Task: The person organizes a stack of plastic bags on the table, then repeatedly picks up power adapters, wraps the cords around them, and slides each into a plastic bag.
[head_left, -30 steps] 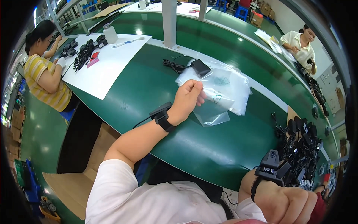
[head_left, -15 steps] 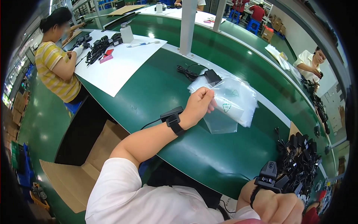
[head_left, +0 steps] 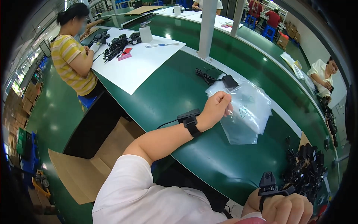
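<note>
My left hand point(head_left: 217, 109) is closed, thumb and fingers pinching the edge of a clear plastic bag point(head_left: 240, 133). The bag hangs and lies over the green tabletop, beside a pile of clear bags point(head_left: 264, 108) with green printed marks. A black power adapter point(head_left: 230, 82) with a coiled cable point(head_left: 205, 76) rests at the pile's far left. Down at the lower right, close to my body, my right hand point(head_left: 289, 209) is curled with knuckles up; whatever its fingers hold is hidden. Both wrists wear black straps with small devices.
Many black adapters with cables point(head_left: 304, 173) are heaped at the table's right end. A white sheet point(head_left: 130, 71) at the left bears more adapters and a white bottle point(head_left: 145, 33). One person sits beyond it; another works at the far right. An open cardboard box point(head_left: 80, 175) stands lower left.
The whole view has shifted, so the table and bags sit further right in the picture. My left hand keeps its pinch on the bag. More of my right hand's knuckles shows.
</note>
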